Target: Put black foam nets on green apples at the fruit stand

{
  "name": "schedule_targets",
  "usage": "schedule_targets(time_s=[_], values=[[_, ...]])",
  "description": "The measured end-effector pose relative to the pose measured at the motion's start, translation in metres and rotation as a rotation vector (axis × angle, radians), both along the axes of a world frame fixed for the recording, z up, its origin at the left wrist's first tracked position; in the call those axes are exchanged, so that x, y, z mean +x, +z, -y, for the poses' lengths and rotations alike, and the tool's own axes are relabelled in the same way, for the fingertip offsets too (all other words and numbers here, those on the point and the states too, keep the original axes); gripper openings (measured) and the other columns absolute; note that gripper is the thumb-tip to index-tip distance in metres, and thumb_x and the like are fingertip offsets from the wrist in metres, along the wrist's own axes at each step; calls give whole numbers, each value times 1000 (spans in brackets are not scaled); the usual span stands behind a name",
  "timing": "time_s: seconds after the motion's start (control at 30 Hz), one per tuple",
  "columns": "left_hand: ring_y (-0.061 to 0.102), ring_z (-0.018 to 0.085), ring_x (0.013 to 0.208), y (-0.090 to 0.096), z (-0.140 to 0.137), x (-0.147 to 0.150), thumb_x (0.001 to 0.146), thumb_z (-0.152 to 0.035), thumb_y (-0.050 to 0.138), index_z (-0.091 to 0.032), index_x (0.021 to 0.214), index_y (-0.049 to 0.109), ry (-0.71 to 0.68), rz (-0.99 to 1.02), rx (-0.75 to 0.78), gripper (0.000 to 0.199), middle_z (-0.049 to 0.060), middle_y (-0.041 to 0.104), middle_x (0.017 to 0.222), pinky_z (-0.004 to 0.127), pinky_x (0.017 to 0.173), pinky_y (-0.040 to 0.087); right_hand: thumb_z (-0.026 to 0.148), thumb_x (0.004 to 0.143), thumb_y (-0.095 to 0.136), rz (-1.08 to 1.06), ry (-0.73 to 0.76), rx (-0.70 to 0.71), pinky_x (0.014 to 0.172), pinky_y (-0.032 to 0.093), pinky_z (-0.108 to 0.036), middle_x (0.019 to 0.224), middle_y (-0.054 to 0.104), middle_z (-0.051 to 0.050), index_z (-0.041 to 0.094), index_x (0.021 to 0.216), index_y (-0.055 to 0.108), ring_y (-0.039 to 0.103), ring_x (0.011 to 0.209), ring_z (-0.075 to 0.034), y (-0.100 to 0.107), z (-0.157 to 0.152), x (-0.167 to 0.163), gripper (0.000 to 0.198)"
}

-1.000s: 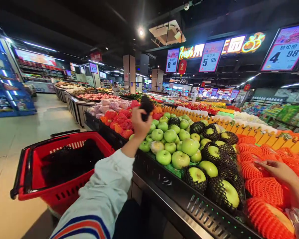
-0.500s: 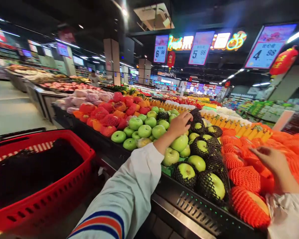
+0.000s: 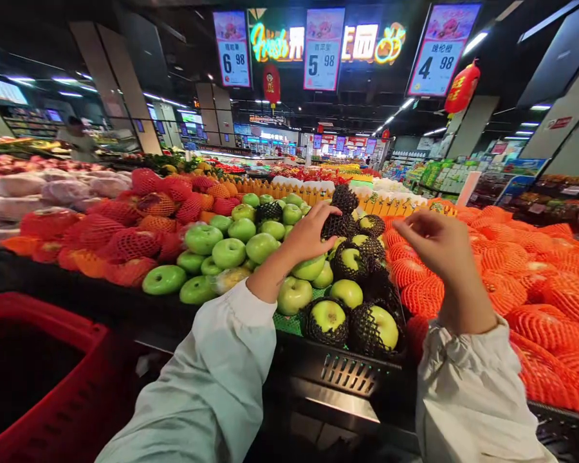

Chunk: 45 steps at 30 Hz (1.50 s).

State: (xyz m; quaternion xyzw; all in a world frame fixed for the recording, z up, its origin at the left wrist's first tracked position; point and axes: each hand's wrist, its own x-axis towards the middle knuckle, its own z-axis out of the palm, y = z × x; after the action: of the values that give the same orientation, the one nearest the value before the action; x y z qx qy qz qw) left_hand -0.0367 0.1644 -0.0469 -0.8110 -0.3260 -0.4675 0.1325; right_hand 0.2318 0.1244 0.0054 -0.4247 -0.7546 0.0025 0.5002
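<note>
My left hand reaches over the green apples. Its fingers and thumb curve around a dark bundle in black foam netting; the fruit inside is hidden. Several green apples in black nets lie just in front and to the right. My right hand hovers in the air over the fruit in orange-red foam nets, its fingers loosely bent and apart, with nothing in it.
A red shopping basket stands at the lower left. Red-netted fruit and pale wrapped fruit fill the left of the display. Price screens hang overhead. A person stands far left.
The view has turned right and come closer to the display. My right hand has risen and moved inward from the orange-netted fruit. My left hand stays at the black-netted apples.
</note>
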Motion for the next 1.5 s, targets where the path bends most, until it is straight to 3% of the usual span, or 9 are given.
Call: schedule_targets(time_s=[0.23,0.33,0.4,0.53,0.73,0.97,1.17,1.3,1.5], values=[[58,21,124,0,6,7,81,0,48,-19,118,56,-310,-80,-52,43,7,63,124,36,106,47,62,68,81,96,413,-396,86,58,-33,132,61,-9,24,135,56,64,103,-19,-28,-55,3,81],[64,20,111,-3,9,12,89,-7,51,-18,121,53,-319,-70,-140,35,7,65,121,35,97,50,59,72,79,101,633,-563,97,56,-37,119,66,-9,20,117,62,65,104,-19,-44,-68,7,63],[66,21,107,-4,10,13,94,-13,54,-18,124,52,-296,-87,-210,30,8,66,120,35,94,50,59,71,81,-15,621,-566,93,57,-35,103,67,-7,18,106,58,65,92,-16,-54,-73,11,58],[68,22,107,-5,12,14,96,-20,57,-21,123,52,-257,-136,-311,27,6,68,115,35,93,49,48,62,90,-242,598,-439,94,55,-28,128,62,-5,30,136,46,62,112,-15,-62,-76,15,88],[67,25,116,-3,10,16,95,-23,63,-23,123,55,-90,-45,-349,29,6,70,121,34,92,49,55,49,92,-307,468,-414,78,51,-26,88,67,-4,16,79,66,59,81,-12,-59,-80,13,56],[69,21,90,1,6,13,92,-31,70,-19,105,67,160,136,-299,18,3,75,98,30,76,45,58,47,91,-464,423,-463,63,45,-22,76,62,0,16,80,68,51,67,-7,-60,-79,8,58],[66,21,86,3,8,10,96,-45,62,-18,93,68,375,16,-368,27,3,73,93,31,68,40,40,53,85,-958,586,-517,57,41,-18,76,57,3,16,78,60,49,67,-6,-57,-83,8,42],[65,33,109,3,9,4,91,-62,59,-14,114,69,550,-295,-625,54,15,70,120,38,82,47,41,57,75,-1090,460,-483,60,48,-23,81,61,1,16,84,58,55,71,-10,-59,-91,9,40],[62,40,117,0,7,-7,72,-68,74,-7,138,55,472,-454,-803,91,24,62,134,45,97,48,44,53,84,-1136,390,-314,60,50,-20,82,62,4,19,88,52,57,69,-7,-58,-92,12,54]])
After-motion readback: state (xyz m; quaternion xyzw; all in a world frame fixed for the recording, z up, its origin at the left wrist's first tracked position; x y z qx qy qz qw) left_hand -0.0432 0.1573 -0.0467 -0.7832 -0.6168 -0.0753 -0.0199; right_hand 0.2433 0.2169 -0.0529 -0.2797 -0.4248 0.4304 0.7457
